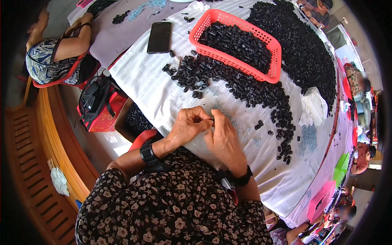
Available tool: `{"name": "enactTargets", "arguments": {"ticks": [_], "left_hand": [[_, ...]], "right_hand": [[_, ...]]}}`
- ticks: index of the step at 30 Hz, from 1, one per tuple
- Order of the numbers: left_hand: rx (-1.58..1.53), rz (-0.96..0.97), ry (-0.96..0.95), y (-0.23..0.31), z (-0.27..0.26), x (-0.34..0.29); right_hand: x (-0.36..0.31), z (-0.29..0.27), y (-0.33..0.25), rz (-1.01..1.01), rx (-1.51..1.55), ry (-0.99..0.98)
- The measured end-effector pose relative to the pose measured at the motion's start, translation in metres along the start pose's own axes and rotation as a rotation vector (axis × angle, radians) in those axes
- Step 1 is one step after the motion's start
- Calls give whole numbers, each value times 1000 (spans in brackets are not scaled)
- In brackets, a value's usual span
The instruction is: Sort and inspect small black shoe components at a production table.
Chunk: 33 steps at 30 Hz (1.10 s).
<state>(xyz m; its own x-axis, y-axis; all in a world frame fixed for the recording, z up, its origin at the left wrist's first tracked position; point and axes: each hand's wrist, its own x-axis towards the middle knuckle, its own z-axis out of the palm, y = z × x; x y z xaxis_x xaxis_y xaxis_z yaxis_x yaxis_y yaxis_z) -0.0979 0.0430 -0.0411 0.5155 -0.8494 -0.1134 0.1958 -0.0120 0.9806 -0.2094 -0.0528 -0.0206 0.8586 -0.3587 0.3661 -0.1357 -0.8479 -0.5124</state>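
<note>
Both hands [206, 126] pinching one small black piece [212, 119] together.

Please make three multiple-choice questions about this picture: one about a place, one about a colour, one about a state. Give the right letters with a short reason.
1. Where is the phone?
A. left of the basket
B. inside the basket
C. on the floor

2. What colour is the basket?
A. blue
B. red
C. white

3. How are the left hand and right hand?
A. far apart
B. flat on the cloth
C. together, fingers pinching a small black part

Answers:
1 A, the phone lies on the white cloth left of the basket.
2 B, its mesh wall is red.
3 C, the fingertips meet over the cloth at a small dark piece.
</note>
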Motion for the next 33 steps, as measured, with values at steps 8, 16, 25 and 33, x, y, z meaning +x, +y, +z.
{"name": "enactTargets", "arguments": {"ticks": [8, 16, 25, 33], "left_hand": [[-68, 2, 83, -11, 8, 0], [-63, 32, 41, -11, 10, 2], [236, 156, 96, 44, -28, 50], [110, 389, 85, 101, -19, 137]], "right_hand": [[-4, 16, 0, -11, -110, 55], [-7, 21, 8, -47, -45, 97], [-2, 11, 12, 62, 389, 221], [-5, 16, 20, 166, 392, 244]]}}
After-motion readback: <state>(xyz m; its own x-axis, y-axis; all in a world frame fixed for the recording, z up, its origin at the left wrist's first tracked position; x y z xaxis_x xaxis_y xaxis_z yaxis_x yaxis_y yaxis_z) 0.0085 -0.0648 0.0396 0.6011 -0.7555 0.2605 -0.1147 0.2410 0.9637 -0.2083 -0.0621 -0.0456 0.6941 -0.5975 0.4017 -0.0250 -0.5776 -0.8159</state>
